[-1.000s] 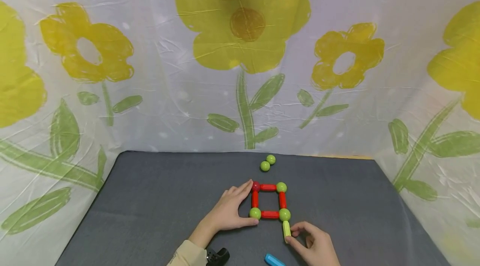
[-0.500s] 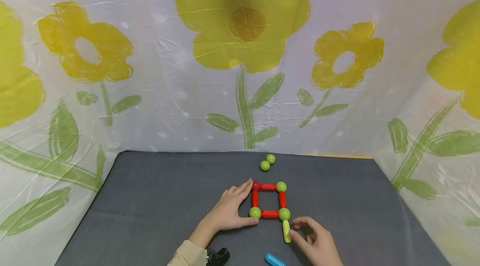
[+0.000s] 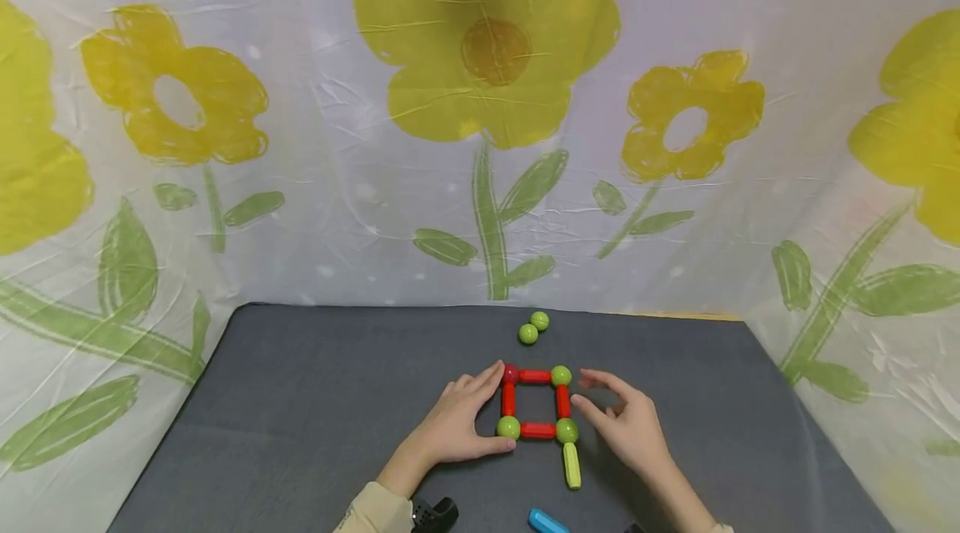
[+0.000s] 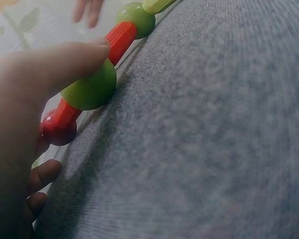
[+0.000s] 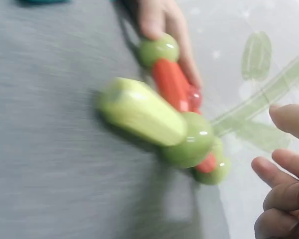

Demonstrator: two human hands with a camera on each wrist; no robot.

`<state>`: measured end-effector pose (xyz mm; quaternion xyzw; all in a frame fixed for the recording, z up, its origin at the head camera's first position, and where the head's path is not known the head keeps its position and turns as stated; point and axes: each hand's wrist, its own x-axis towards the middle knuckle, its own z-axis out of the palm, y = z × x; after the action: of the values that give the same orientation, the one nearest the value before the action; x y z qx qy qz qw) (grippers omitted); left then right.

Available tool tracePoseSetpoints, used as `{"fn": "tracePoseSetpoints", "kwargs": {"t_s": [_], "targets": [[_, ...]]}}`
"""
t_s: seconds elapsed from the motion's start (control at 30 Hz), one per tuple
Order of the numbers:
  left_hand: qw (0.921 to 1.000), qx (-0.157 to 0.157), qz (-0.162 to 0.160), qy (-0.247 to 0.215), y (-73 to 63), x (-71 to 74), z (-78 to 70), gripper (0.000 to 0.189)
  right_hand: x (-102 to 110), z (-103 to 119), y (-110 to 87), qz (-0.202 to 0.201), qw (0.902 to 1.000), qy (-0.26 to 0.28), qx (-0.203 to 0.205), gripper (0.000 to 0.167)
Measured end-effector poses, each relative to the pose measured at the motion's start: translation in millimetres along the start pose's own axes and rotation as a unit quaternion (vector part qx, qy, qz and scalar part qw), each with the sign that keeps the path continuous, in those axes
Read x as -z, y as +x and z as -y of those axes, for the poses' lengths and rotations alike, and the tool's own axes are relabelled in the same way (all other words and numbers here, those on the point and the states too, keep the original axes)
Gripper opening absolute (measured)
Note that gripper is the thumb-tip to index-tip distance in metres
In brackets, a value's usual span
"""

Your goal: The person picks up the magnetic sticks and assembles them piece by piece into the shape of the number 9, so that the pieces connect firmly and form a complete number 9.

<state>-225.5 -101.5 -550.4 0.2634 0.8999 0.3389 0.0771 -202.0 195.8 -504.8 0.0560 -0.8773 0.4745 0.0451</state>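
Note:
A square of red magnetic rods (image 3: 538, 430) lies on the table, with a red ball (image 3: 511, 373) at its far left corner and green balls at the others. My left hand (image 3: 463, 416) lies along its left side. Its index fingertip touches the red ball, and its straight thumb rests by the near left green ball (image 4: 92, 88). A yellow-green rod (image 3: 572, 466) extends toward me from the near right green ball (image 3: 567, 431). My right hand (image 3: 628, 426) hovers beside the square's right side, holding nothing, its fingers loosely bent and apart from the pieces.
Two loose green balls (image 3: 528, 334) sit beyond the square. A blue rod (image 3: 547, 521) lies near the front edge of the view, right of a black object (image 3: 435, 515) by my left wrist. A flower-printed curtain (image 3: 337, 183) hangs behind the dark table (image 3: 315, 383).
My right hand has let go of the yellow-green rod and moved forward, up along the square's right side. The rod stays at the green ball. My left hand has kept its place.

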Motion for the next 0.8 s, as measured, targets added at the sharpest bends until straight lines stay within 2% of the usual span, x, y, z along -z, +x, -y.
{"fn": "tracePoseSetpoints", "kwargs": {"t_s": [0.13, 0.4, 0.57, 0.8], "targets": [[1.0, 0.003, 0.001, 0.003, 0.0, 0.9, 0.5, 0.107, -1.4, 8.1, 31.2, -0.005, 0.9995, -0.009, 0.029, 0.045], [1.0, 0.003, 0.001, 0.001, 0.8, 0.6, 0.2, 0.108, -21.0, 18.3, 84.1, 0.002, 0.9996, -0.017, 0.024, 0.045], [1.0, -0.007, -0.003, 0.005, 2.0, 0.3, 0.2, 0.108, -35.3, 17.6, 106.1, 0.017, 0.9998, -0.006, 0.003, 0.046], [1.0, -0.007, -0.005, 0.002, -0.8, 1.9, 0.6, 0.107, -52.4, 13.8, 122.2, 0.002, 0.9999, -0.007, -0.014, 0.041]]}}
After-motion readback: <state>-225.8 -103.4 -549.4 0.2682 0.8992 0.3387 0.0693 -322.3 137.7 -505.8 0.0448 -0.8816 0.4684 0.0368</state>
